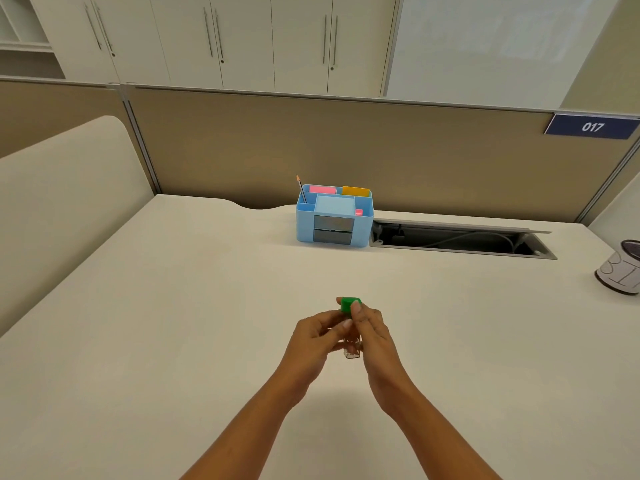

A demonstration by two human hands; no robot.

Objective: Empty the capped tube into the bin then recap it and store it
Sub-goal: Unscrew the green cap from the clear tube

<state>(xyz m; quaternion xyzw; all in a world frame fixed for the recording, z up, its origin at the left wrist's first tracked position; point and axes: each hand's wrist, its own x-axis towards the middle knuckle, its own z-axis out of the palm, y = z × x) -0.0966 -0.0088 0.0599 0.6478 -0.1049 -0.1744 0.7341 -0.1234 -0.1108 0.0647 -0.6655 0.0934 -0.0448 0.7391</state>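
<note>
Head view cuts both your forearms off at the bottom edge; they rise toward each other and meet well in front of the blue organizer [334, 220], on your side of it. Your left hand [311, 336] is curled round the clear tube [352, 351], thumb laid across its upper part, and its fingers hide most of the glass. Only the lower end shows between your palms, held above the surface [173, 306]. What is inside is too small and blurred to tell. Your right hand [375, 336] pinches the green cap [348, 304] at the tube's top, thumb on its near side; the fingers behind it are hidden. You cannot tell whether the cap is screwed tight or loose.

The organizer stands at the back of the surface. A pencil [302, 190] leans in its left compartment, with pink notes [322, 189] and a yellow card [356, 191] along its rear. Just right of the organizer lies an open cable hatch [460, 239]. Far right of the organizer, the bin [621, 268] is cut by the picture's edge, so only part of its rim and side show. Behind the organizer runs a tan partition [311, 140], with a blue plate [592, 126] reading 017 up to the right. White cabinets [242, 39] stand beyond.
</note>
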